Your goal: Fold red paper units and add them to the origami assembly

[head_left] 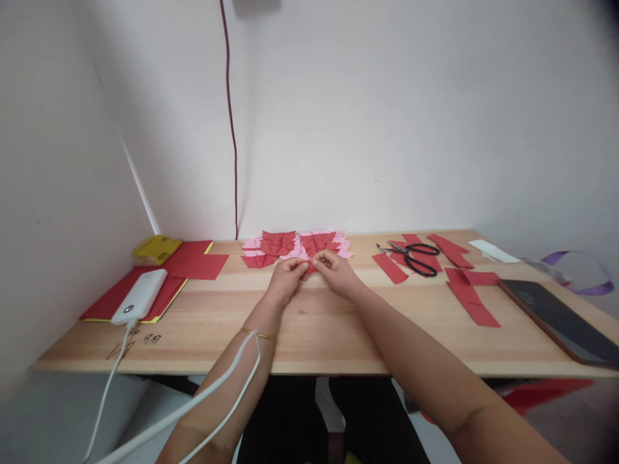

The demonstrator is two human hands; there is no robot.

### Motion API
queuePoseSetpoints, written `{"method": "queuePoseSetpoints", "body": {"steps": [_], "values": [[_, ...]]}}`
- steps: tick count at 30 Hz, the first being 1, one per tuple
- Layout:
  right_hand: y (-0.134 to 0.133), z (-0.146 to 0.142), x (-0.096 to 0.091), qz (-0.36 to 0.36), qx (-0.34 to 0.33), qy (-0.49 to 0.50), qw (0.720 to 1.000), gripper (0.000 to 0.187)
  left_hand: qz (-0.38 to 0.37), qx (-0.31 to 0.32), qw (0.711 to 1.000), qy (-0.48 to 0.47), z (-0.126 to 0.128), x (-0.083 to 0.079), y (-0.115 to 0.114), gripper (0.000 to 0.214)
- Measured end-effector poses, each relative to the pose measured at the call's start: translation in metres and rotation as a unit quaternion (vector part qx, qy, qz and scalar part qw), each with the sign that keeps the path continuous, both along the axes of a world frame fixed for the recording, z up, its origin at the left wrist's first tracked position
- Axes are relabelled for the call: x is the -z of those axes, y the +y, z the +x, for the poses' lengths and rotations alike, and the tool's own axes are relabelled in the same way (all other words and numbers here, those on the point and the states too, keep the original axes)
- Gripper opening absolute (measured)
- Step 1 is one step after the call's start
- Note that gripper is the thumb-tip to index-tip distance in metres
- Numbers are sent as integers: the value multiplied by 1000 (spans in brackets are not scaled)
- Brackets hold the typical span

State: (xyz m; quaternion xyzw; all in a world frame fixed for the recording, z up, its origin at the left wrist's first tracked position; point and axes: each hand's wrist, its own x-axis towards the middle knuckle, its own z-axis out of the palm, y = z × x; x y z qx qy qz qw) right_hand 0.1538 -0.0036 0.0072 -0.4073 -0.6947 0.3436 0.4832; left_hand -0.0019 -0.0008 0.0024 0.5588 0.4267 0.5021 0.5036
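My left hand (287, 278) and my right hand (336, 270) meet at the middle of the wooden table (309, 335), fingertips pinched together on a small red folded paper piece (308, 267). Just behind them lies a pile of folded red and pink paper pieces (294, 247). Most of the held piece is hidden by my fingers. A thin gold bangle circles my left wrist.
Black scissors (414, 255) and red paper strips (467, 293) lie to the right, with a dark phone (561, 319) at the far right. On the left, a white power bank (140, 295) rests on red sheets (196, 263), its cable hanging across my left arm. A yellow object (155, 249) sits in the corner.
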Motion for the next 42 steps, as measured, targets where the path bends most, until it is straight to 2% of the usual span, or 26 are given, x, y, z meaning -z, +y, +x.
{"method": "queuePoseSetpoints", "body": {"steps": [4,13,18,25,34,42], "values": [[0,1,0,22,-3,-29,999,18,17,10,999,41,0,-1,-2,26],[-3,0,-1,49,14,-56,997,18,77,-19,993,82,-2,-8,-2,20],[-3,-1,-3,27,11,-37,999,23,55,-23,997,50,-1,-5,-2,26],[-2,0,-2,-10,29,-14,999,32,-10,-44,998,-51,0,0,2,33],[-1,0,1,-7,33,-23,999,25,-59,-46,987,-140,1,2,6,39],[-4,0,-4,-2,4,-30,1000,25,-49,-17,992,-119,1,-1,1,38]]}}
